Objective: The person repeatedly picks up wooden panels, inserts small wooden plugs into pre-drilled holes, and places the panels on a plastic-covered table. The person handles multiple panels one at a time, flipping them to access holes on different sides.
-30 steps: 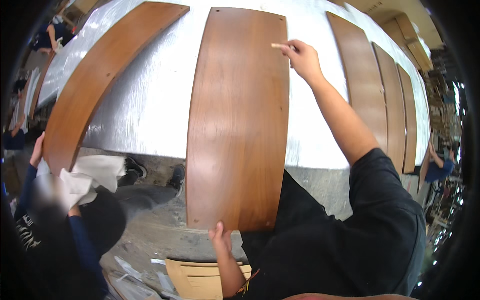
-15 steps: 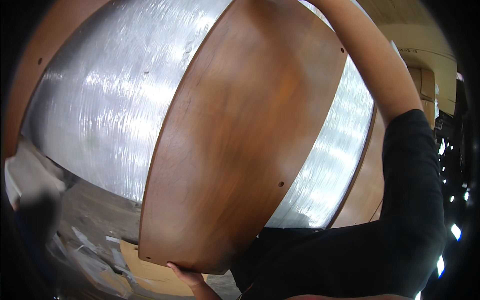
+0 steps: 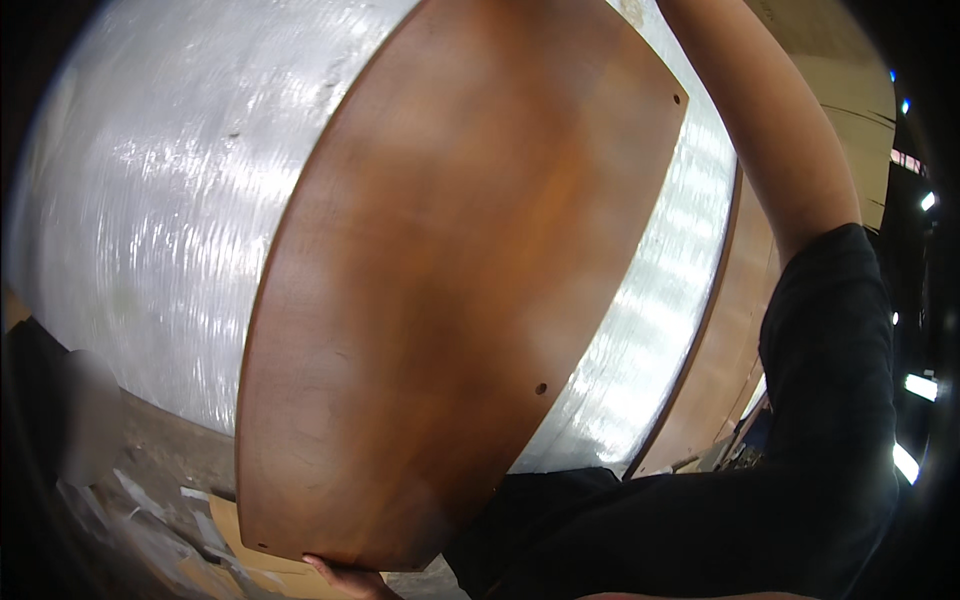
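A large brown wooden panel [image 3: 440, 260] with rounded corners and small drilled holes fills the middle of the view, tilted with its top leaning right. At its lower edge my left hand [image 3: 345, 580] grips the board, fingertips against the edge and the rest cut off by the frame. My right arm, bare below a black sleeve [image 3: 825, 330], reaches up along the panel's right side; the hand itself lies beyond the top of the picture. Behind the panel stands a big stack wrapped in shiny clear film [image 3: 170, 190], which shows on both sides of the board.
Another brown panel [image 3: 715, 350] stands to the right, behind my arm. Flattened cardboard [image 3: 235, 530] and torn plastic scraps [image 3: 150, 530] litter the floor at lower left. A dark, blurred shape [image 3: 40, 400] is at the left edge. Large cardboard [image 3: 850, 90] rises at upper right.
The panel has shifted left and slightly down in view, with my left hand still at its lower edge. The brown board at the far left edge has gone out of view.
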`<state>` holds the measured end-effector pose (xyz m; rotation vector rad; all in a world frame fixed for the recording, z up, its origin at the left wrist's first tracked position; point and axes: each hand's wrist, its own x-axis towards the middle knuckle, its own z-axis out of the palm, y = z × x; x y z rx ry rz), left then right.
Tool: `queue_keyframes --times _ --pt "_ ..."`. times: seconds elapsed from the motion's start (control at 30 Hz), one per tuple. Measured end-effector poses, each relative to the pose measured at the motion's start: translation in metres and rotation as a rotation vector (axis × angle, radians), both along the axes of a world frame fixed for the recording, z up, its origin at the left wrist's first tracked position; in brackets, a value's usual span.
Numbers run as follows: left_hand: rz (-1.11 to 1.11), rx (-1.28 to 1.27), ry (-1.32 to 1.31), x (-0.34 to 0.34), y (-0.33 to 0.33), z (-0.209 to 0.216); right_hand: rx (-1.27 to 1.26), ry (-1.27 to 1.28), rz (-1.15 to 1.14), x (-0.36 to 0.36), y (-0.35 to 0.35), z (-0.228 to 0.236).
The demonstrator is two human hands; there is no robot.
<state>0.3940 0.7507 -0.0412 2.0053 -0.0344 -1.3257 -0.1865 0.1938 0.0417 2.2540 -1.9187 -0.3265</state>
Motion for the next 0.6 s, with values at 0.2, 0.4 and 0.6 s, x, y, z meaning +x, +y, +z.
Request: queue_keyframes --times 0.2,0.4,0.6 --pt "0.016 -0.025 -0.043 -0.001 0.002 -0.009 0.06 -0.279 -0.426 -0.067 0.128 0.06" --pt "-0.06 -0.053 0.002 0.003 0.002 -0.009 0.063 -0.52 -0.754 -0.14 0.229 -0.007" --pt "-0.016 -0.028 -0.005 -0.002 -0.001 -0.014 -0.07 -0.236 -0.325 -0.123 0.228 -0.004"
